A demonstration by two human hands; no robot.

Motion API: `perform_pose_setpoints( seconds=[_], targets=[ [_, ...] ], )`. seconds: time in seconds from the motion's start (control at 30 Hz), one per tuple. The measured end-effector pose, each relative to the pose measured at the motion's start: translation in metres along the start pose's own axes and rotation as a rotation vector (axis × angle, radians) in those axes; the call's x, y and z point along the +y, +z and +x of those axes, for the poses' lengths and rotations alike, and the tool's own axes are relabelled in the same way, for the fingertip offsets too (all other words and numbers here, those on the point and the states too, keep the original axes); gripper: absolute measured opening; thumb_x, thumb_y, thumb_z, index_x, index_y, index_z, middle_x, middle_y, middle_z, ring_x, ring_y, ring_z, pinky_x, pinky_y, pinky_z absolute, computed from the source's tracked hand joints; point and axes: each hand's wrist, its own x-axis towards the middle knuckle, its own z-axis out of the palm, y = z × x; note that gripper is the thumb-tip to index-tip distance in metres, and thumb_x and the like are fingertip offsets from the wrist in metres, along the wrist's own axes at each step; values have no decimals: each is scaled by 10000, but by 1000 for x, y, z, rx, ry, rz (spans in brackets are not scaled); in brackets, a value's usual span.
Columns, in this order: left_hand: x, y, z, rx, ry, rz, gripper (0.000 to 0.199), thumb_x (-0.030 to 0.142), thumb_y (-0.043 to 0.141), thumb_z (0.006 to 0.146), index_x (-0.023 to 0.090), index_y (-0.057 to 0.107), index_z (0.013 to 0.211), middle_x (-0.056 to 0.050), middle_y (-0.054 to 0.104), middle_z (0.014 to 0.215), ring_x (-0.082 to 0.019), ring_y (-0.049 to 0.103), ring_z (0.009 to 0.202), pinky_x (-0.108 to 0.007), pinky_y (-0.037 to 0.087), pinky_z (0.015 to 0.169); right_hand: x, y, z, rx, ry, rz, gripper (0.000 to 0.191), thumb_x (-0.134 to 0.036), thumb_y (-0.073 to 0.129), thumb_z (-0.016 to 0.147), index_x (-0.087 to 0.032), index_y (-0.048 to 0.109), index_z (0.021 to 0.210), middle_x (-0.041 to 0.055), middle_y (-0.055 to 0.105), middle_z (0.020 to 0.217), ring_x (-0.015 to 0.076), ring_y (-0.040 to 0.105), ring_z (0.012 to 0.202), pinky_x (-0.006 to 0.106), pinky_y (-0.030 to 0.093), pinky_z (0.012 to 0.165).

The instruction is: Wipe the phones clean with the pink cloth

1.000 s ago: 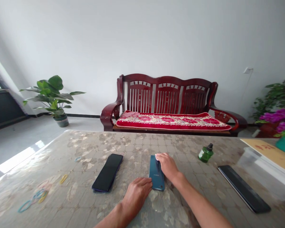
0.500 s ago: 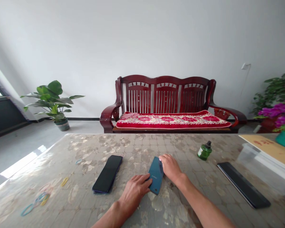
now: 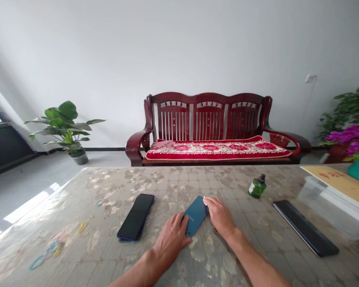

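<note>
A blue smartphone [image 3: 195,218] lies back-up and slanted between my hands, its camera at the near end. My left hand [image 3: 172,233] grips its lower left edge, thumb by the near end and fingers along the side. At the upper right corner, my right hand [image 3: 219,213] is closed on the phone's edge. A small white spot and a dark strip show by the right fingertips; what they are I cannot make out. Left of my hands lies a black-screened phone [image 3: 136,217] with a bluish edge underneath.
A green bottle [image 3: 257,186] with a black cap stands right of my hands. Nearer lies another dark phone [image 3: 305,228], beside a clear plastic box [image 3: 326,211] topped by a tan board [image 3: 338,181]. Coloured rubber bands [image 3: 55,249] lie at left. Beyond the table stands a wooden bench [image 3: 209,119].
The blue phone has turned clockwise, its far end swinging right and its near end left. Both hands have shifted with it and still hold it.
</note>
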Motion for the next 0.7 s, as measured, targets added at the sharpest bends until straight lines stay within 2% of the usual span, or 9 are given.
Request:
perform_pose_setpoints(
  seconds=[0.13,0.23,0.33,0.47,0.57,0.7],
  targets=[
    [1,10,2,3,107,145,572,318,703,876,90,502,1361,-239,511,1397,-349,548,1232,-448,490,998,1,2,2,27,24,30,375,-13,461,855,-210,700,1066,61,721,1057,200,654,1003,310,528,896],
    [-2,17,0,43,147,192,557,317,662,901,80,484,1372,-267,503,1396,-361,547,1238,-455,506,980,2,2,6,69,67,65,361,-32,442,873,-221,711,1024,58,731,1001,198,674,949,311,547,863],
    [-9,16,1,101,160,158,453,226,579,925,114,498,1357,-220,572,1341,-324,602,1180,-425,538,946,-1,-3,11,148,43,108,343,-71,426,916,-218,699,1061,56,730,1018,198,676,950,330,556,867],
    [-23,11,4,181,111,13,396,86,465,910,161,537,1291,-111,704,1145,-225,706,972,-325,577,866,-10,-15,19,222,-116,147,382,-68,414,936,-223,661,1182,59,703,1134,199,638,1066,375,530,962],
    [-32,13,5,254,73,-73,326,87,438,916,184,576,1196,-43,742,922,-191,729,811,-269,589,769,-19,-20,24,258,-186,147,415,-56,421,934,-246,648,1225,55,702,1146,197,635,1075,386,534,967],
    [-37,18,6,348,68,-150,265,121,420,935,202,585,1126,-11,731,825,-165,725,734,-220,573,706,-37,-19,23,265,-244,132,394,-69,445,950,-247,641,1242,49,709,1140,192,641,1063,372,540,960]
  ],
)
